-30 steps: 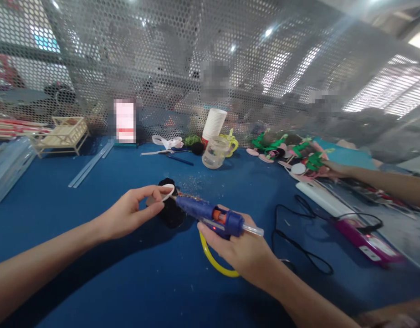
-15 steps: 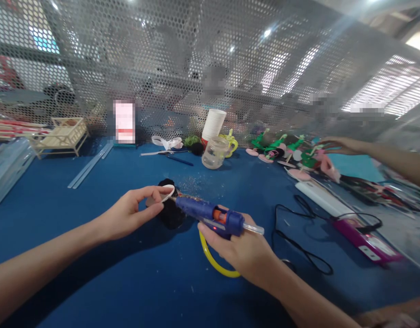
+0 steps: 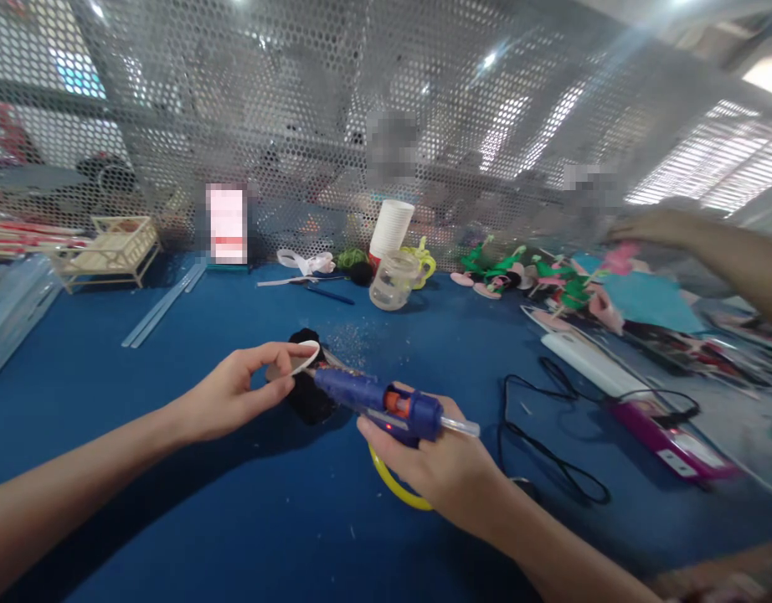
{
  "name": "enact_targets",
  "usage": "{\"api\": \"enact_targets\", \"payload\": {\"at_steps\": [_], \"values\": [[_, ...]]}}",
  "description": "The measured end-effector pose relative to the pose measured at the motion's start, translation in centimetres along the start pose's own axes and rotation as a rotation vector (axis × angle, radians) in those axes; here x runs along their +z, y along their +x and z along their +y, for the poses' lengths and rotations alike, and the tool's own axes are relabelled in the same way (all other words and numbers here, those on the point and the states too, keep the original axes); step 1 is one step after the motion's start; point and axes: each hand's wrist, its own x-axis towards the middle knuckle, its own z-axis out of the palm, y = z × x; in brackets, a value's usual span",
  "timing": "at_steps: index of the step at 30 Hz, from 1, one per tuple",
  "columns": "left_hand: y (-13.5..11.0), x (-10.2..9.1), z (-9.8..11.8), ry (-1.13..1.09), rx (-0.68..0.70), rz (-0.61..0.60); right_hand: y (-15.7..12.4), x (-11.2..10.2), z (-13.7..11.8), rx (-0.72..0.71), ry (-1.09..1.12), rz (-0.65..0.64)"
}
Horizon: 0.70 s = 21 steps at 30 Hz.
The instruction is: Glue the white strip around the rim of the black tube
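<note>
My left hand (image 3: 239, 394) pinches a small white ribbon loop (image 3: 304, 355) between thumb and forefinger, just above a black fuzzy piece (image 3: 307, 394) lying on the blue table (image 3: 172, 469). My right hand (image 3: 433, 461) grips a blue hot glue gun (image 3: 377, 402) with an orange trigger and a clear glue stick at its back. The gun's nozzle points left and touches the ribbon loop. A yellow cord (image 3: 392, 486) curls down from under the gun.
A clear jar (image 3: 393, 283) and a stack of white cups (image 3: 392, 226) stand at the back by the perforated metal screen (image 3: 361, 126). Green and pink craft figures (image 3: 524, 280) lie to the right, where another person's arm (image 3: 706, 247) reaches. A black cable (image 3: 549, 452) and magenta device (image 3: 668, 435) lie right.
My hands and the glue gun have shifted slightly left, still at the loop. The other person's hand on the right has lifted off the craft figures, holding something pink.
</note>
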Motion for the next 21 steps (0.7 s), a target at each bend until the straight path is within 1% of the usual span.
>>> {"api": "enact_targets", "payload": {"at_steps": [12,16,21], "values": [[-0.01,-0.09,-0.14,-0.019,0.013,-0.015,0.08,0.06,0.09,0.051,0.102,-0.02],[0.02,-0.1,-0.22,-0.025,0.019,-0.011,0.21,-0.18,-0.26,0.066,0.085,-0.041],[0.06,-0.05,-0.19,-0.028,0.01,0.003,0.34,-0.17,-0.27,0.067,0.078,-0.007]]}}
